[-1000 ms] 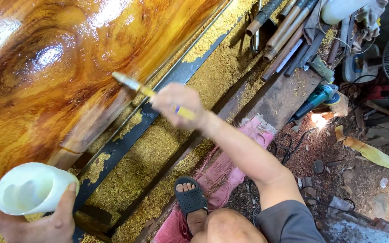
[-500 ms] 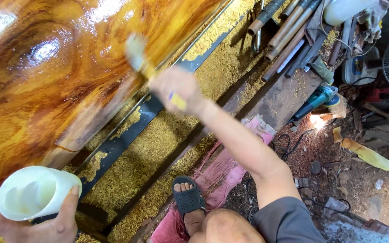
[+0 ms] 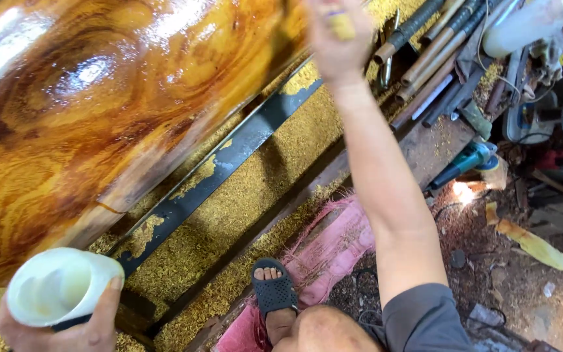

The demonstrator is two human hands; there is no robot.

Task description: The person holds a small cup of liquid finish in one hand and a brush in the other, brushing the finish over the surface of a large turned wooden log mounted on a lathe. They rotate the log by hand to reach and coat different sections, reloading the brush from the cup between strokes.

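Observation:
A large glossy piece of turned wood (image 3: 99, 111), amber with dark swirls, fills the upper left. My right hand (image 3: 337, 39) reaches to the top edge of the view, shut on a yellow brush handle (image 3: 341, 25); the bristles are out of sight. At the lower left, my left hand (image 3: 66, 329) grips a white plastic cup (image 3: 60, 287) with its open mouth facing me.
A black metal rail (image 3: 229, 156) runs diagonally under the wood, with yellow sawdust (image 3: 242, 208) heaped around it. Long metal tools (image 3: 425, 45) lie at the upper right beside a blue power tool (image 3: 467, 160). My sandalled foot (image 3: 274, 293) rests on pink cloth (image 3: 340, 244).
My right hand has swept the brush up and to the right along the wood's edge, from mid-frame to the top. The cup in my left hand stays low left.

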